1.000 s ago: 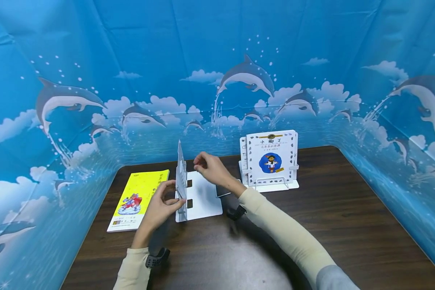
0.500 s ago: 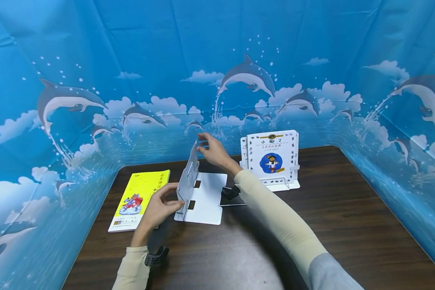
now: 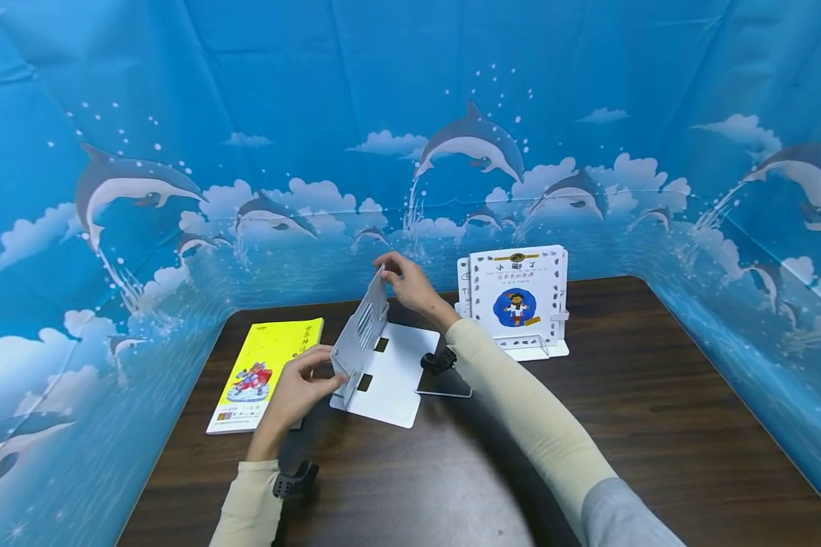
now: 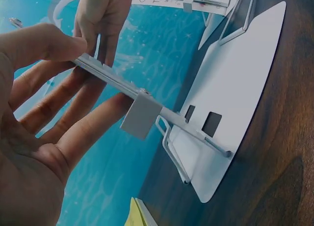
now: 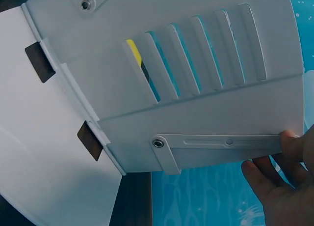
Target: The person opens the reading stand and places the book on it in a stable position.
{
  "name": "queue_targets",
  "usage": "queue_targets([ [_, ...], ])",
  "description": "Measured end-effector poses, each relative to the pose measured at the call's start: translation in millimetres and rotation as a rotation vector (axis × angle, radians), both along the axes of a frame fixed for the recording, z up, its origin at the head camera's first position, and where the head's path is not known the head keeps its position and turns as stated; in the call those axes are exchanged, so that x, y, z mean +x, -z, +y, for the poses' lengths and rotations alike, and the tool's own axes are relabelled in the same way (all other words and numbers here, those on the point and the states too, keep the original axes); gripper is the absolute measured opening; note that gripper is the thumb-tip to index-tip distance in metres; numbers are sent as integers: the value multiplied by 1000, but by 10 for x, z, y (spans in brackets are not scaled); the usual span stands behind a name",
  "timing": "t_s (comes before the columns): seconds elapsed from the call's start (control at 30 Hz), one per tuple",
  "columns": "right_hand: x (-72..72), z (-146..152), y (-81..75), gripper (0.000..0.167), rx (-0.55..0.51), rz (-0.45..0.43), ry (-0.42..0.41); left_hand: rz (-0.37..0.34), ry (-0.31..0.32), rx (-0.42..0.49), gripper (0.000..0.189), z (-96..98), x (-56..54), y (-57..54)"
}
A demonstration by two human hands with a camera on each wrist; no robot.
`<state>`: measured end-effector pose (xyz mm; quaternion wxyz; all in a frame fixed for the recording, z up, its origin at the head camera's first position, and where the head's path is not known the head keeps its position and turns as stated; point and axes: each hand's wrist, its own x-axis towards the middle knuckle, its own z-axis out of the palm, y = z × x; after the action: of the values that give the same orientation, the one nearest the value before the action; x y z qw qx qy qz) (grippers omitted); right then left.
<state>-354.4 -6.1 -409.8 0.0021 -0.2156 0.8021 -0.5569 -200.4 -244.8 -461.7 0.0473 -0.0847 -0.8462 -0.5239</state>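
Observation:
A white metal book stand [image 3: 400, 380] stands on the dark table, its base flat and its slotted back panel [image 3: 357, 330] raised. My left hand [image 3: 304, 387] grips the panel's near edge, thumb on one face and fingers on the other, as the left wrist view shows. At the far upper corner, my right hand [image 3: 410, 285] pinches the panel's edge between thumb and fingers. Along that edge lies a folded side arm [image 5: 221, 141], close to the right fingertips. Two dark cutouts [image 5: 40, 62] sit by the hinge. A wire support [image 3: 448, 394] extends past the base's right side.
To the left lies a yellow book [image 3: 274, 357], partly behind the left hand. A second white stand [image 3: 509, 354] at the back right holds an upright white picture book [image 3: 516, 273]. Behind the table hangs a blue dolphin backdrop [image 3: 301, 137].
My right hand has moved up and away to the panel's far corner and taken hold there. The stand has turned clockwise, showing more of the panel's inner face. My left hand keeps its grip.

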Motion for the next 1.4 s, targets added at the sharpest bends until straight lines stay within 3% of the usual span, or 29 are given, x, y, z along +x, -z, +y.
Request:
queue_targets([
  [0.3,-24,134,30,26,66,68,114,-43,-149,-8,36,-54,-97,8],
  [0.67,4,325,46,26,189,179,252,-25,-198,66,37,-79,-427,35],
  [1.13,127,591,115,25,237,283,354,14,-225,47,36,25,-950,71],
  [1.4,189,668,156,26,234,302,383,13,-229,57,32,118,-1143,101],
])
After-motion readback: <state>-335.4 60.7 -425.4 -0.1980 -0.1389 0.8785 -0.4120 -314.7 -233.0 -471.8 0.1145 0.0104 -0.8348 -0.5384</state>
